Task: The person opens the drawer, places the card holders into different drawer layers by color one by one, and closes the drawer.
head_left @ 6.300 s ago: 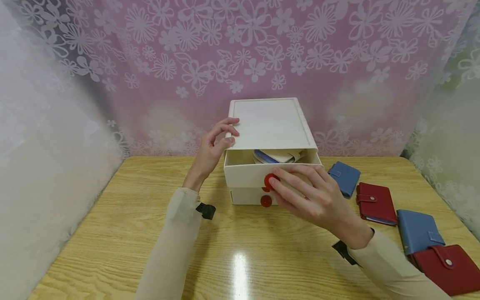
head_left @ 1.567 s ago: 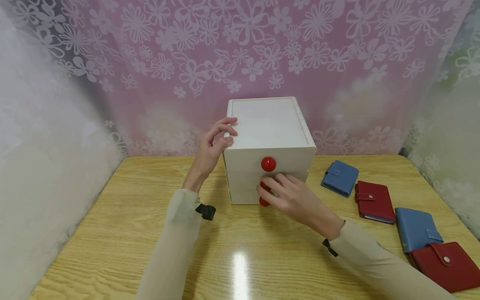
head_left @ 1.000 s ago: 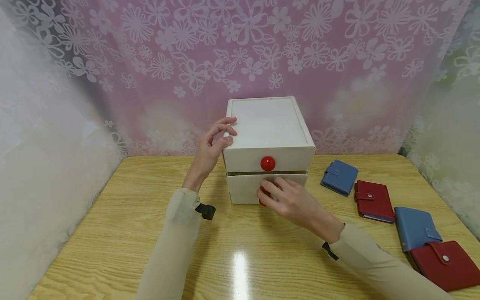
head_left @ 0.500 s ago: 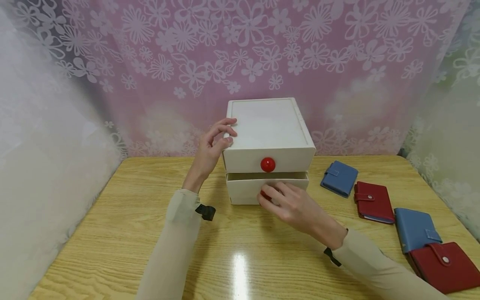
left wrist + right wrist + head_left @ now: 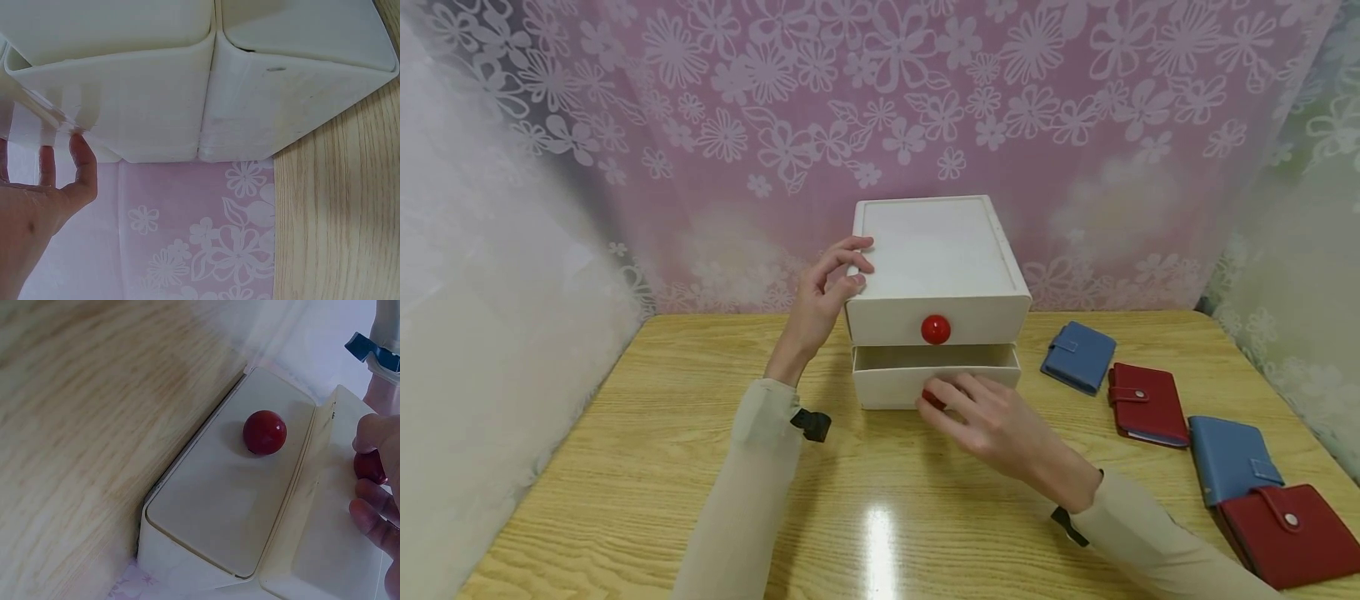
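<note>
A white two-drawer box stands toward the back of the table. My left hand rests on its upper left edge, fingertips on the top and thumb at the near corner. With my right hand I pinch the red knob of the lower drawer, which sticks out from the box. Only pale inner walls show through the drawer's gap. Above it the upper drawer is closed, its round red knob untouched. The right wrist view shows thumb and fingers around the lower knob.
On the right side of the wooden table lie a small blue wallet-like case, a red snap-strap case, a larger blue case and another red one overlapping it. A pink flowered curtain hangs behind.
Earlier the upper drawer stood pulled out with things inside; it was then pushed in. My right hand moved to the lower knob and has drawn that drawer outward. My left hand has stayed put.
</note>
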`<state>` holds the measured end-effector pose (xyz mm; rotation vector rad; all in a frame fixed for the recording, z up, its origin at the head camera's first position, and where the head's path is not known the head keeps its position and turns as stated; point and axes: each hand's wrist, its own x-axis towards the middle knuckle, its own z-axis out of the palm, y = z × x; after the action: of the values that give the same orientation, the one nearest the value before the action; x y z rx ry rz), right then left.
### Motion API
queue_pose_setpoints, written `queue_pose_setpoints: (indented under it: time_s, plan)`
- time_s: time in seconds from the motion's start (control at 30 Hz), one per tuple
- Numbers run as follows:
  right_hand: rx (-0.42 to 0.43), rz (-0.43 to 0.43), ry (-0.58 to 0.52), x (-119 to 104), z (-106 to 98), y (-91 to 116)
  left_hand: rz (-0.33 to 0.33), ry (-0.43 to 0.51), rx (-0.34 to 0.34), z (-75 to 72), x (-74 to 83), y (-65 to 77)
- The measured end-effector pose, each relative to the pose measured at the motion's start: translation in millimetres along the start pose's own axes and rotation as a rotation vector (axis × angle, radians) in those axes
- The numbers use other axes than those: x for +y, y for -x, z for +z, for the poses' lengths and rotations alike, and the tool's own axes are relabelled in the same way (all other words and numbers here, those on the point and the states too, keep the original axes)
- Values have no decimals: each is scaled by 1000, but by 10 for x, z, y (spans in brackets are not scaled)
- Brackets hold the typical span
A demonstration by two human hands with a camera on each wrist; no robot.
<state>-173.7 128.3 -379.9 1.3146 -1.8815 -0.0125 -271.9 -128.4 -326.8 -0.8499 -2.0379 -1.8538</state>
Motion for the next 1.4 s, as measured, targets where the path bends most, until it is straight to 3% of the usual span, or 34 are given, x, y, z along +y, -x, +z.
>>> queue_pose_setpoints:
  time_s: [0.3, 1.4]
  plan:
    - [61, -19, 18, -53, 11, -10, -9, -1, 2, -3, 20, 13]
    - [110, -19, -40, -183, -112, 26, -9, -4, 7, 13, 10, 3]
